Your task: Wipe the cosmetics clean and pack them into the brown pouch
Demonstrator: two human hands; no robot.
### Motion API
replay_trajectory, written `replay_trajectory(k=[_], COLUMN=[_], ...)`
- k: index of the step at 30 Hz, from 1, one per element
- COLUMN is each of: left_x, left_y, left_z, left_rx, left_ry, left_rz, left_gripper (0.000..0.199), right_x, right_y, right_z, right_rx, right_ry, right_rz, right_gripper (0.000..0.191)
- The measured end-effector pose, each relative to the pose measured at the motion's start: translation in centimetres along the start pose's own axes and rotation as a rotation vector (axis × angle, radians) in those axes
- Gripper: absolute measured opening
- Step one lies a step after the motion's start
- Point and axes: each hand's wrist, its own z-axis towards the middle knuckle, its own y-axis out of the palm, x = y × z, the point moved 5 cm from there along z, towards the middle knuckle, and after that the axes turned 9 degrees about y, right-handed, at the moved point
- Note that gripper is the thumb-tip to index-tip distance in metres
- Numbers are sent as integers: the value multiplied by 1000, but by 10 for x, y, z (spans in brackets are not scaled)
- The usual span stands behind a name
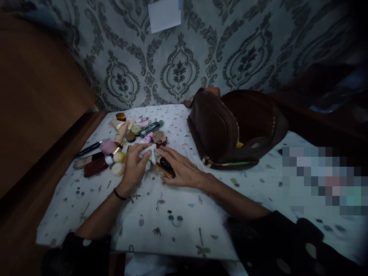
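Left fingers: the left hand [135, 163] pinches a crumpled white wipe [153, 154] between thumb and forefinger; a dark band circles the wrist.
Right fingers: the right hand [185, 170] is curved around a black-and-gold item [166, 165], thumb at its near edge, the other fingers reaching across its far side to the wipe.
Wipe: between the two hands, against the upper left part of the black-and-gold item.
Just beyond the hands: a round compact [159, 137] with a patterned top, and a green-capped bottle [151, 129] lying tilted.
Left of the hands: a yellow-topped jar [119, 156] beside a cream round jar [117, 169]; then a pink jar [107, 146], a dark red bottle [95, 167] on its side and a slim black tube [89, 148].
Far left corner: an amber jar [120, 117] near some pale tubes [122, 132].
Right: a brown bag [221, 128], unzipped and gaping, something yellow inside.
Under it all: the counter [178, 237], under a white cloth with small printed figures.
Behind: damask-patterned wall [179, 73] with a white sheet [165, 17] on it.
Far left: a brown wooden panel [37, 96].
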Motion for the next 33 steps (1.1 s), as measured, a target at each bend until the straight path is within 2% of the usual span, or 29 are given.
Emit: replay_trajectory(k=[3, 7, 11, 14, 18, 26, 30, 33], left_x=[-4, -8, -9, -10, -12, -17, -17, -14], left_y=[4, 7, 11, 14, 15, 7, 6, 5], left_z=[-2, -3, -5, -7, -8, -5, -4, -4], left_rx=[-45, -69, -114, -154, -155, -42, -29, -24], left_ry=[-4, -7, 14, 26, 20, -48, -46, -34], left_rz=[4, 35, 44, 64, 74, 65, 45, 28], left_gripper=[22, 22, 21, 21, 21, 21, 20, 20], right_x=[4, 14, 25, 27, 22, 10, 3, 2], right_y=[4, -2, -10, -11, -12, -13, -14, -14], right_z=[-1, 0, 0, 1, 3, 2, 1, 1], right_rx=[-31, 47, 140, 148, 150, 185, 193, 199], right_ry=[4, 99, 231, 255, 189, 15, -53, -50], right_rz=[-134, -211, -240, -249, -187, 31, 53, 58], right_gripper=[103, 121, 116, 105, 95, 90, 91, 97])
